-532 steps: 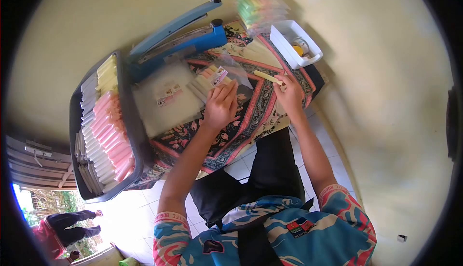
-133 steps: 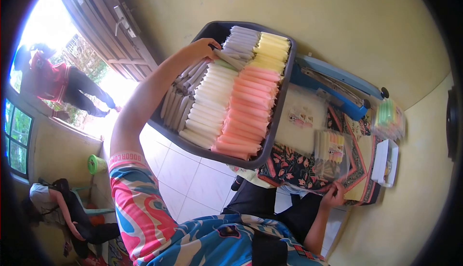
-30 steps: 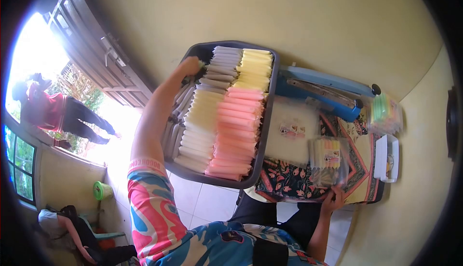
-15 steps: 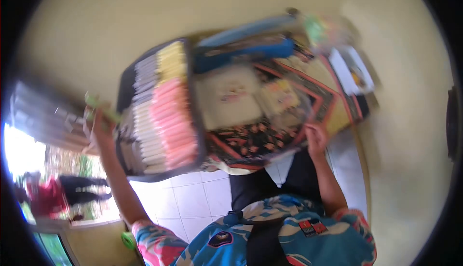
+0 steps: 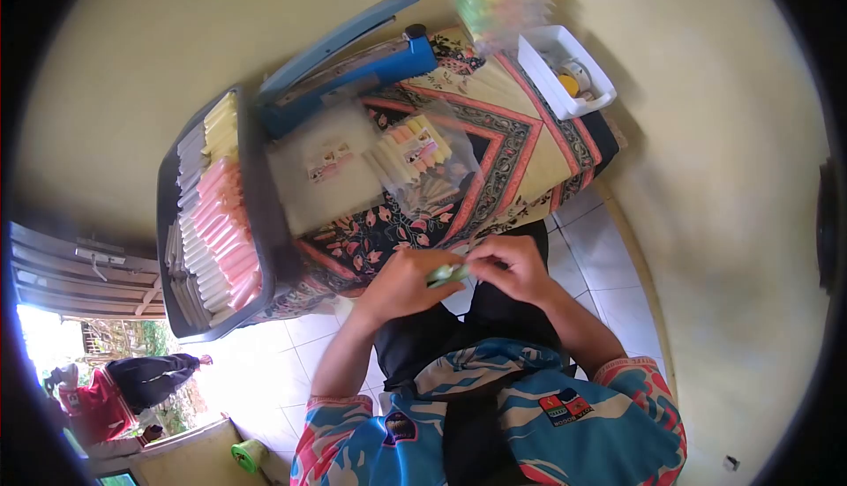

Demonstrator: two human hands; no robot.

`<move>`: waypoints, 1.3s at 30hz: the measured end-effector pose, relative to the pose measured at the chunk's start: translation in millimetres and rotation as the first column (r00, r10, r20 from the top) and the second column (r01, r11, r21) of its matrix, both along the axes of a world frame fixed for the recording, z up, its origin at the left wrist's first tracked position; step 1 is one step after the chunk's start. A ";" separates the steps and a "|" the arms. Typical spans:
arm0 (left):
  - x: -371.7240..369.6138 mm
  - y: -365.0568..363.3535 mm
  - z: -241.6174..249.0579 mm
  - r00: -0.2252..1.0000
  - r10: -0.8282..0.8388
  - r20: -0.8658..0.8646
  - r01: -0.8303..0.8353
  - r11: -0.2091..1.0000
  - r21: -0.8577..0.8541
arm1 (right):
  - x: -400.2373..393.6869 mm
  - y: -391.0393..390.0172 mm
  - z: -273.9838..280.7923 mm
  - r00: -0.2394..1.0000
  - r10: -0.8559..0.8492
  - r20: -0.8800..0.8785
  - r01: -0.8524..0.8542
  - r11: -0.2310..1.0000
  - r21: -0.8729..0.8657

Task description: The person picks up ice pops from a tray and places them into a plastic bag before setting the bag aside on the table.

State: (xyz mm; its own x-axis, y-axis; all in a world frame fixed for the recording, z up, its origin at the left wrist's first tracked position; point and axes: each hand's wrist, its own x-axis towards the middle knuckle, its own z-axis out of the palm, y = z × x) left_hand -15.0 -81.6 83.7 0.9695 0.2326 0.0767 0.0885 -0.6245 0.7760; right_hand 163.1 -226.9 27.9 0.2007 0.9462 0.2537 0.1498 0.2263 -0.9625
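I hold a green stick between both hands over my lap. My left hand grips one end, my right hand pinches the other, just below the table edge.

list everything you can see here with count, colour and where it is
green stick: one, green, held between both hands in front of the table
tray: one, dark grey, left end of table, filled with rows of pink, white, yellow and grey sticks
sealer: one, blue, back of table
clear bag: one, holds pastel sticks, middle of table
tablecloth: one, patterned
white tub: one, right back corner
bag of sticks: one, blurred, beside the tub
person outside: one, bent over, lower left
left hand: pinching the stick
right hand: pinching the stick
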 end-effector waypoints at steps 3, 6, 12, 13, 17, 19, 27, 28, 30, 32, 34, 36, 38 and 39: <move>27.4 3.0 -13.1 0.960 0.202 0.192 -0.207 0.978 0.004 | 17.4 -19.1 -13.5 0.928 -0.261 -0.264 0.255 0.965 -0.056; 45.4 12.7 -23.7 0.892 0.376 0.252 -0.423 0.891 0.168 | 33.4 -25.7 -32.1 0.849 -0.410 -0.333 0.440 0.898 0.017; 82.3 23.9 -51.6 0.894 0.391 0.219 -0.448 0.757 0.476 | 21.5 -20.6 -53.7 0.691 -0.692 0.209 0.633 0.719 0.288; 87.6 24.5 -53.6 0.900 0.384 0.204 -0.434 0.751 0.497 | 17.9 -18.5 -54.0 0.674 -0.701 0.234 0.625 0.710 0.325; 96.4 27.8 -55.6 0.892 0.407 0.198 -0.448 0.726 0.522 | 9.6 -12.5 -56.3 0.624 -0.735 0.264 0.610 0.670 0.423; 102.8 30.6 -54.6 0.884 0.435 0.173 -0.452 0.699 0.554 | 6.2 -9.9 -56.2 0.621 -0.739 0.260 0.599 0.662 0.451; 111.9 44.1 -50.0 0.878 0.436 0.198 -0.465 0.676 0.571 | 7.1 20.4 -58.7 0.572 -0.756 0.319 0.533 0.637 0.557; 111.8 43.5 -44.5 0.870 0.447 0.209 -0.481 0.673 0.562 | 8.6 26.1 -59.5 0.556 -0.765 0.326 0.527 0.627 0.573; 112.3 43.9 -41.1 0.861 0.453 0.233 -0.501 0.671 0.546 | 10.4 39.3 -57.6 0.548 -0.763 0.343 0.520 0.632 0.575; 113.9 45.1 -40.0 0.859 0.439 0.263 -0.509 0.675 0.534 | 12.3 53.1 -58.9 0.544 -0.760 0.356 0.514 0.637 0.575; 116.0 46.0 -40.0 0.852 0.441 0.281 -0.521 0.676 0.521 | 17.7 65.6 -57.3 0.501 -0.765 0.405 0.494 0.637 0.592; 118.0 45.1 -39.9 0.845 0.450 0.290 -0.534 0.680 0.502 | 23.3 78.5 -54.3 0.475 -0.763 0.438 0.489 0.643 0.590; 120.1 44.1 -37.8 0.838 0.460 0.293 -0.545 0.688 0.479 | 27.9 87.1 -48.6 0.447 -0.747 0.493 0.470 0.665 0.581; 121.1 44.1 -37.9 0.837 0.464 0.291 -0.547 0.685 0.481 | 29.4 90.1 -45.9 0.431 -0.738 0.519 0.460 0.675 0.577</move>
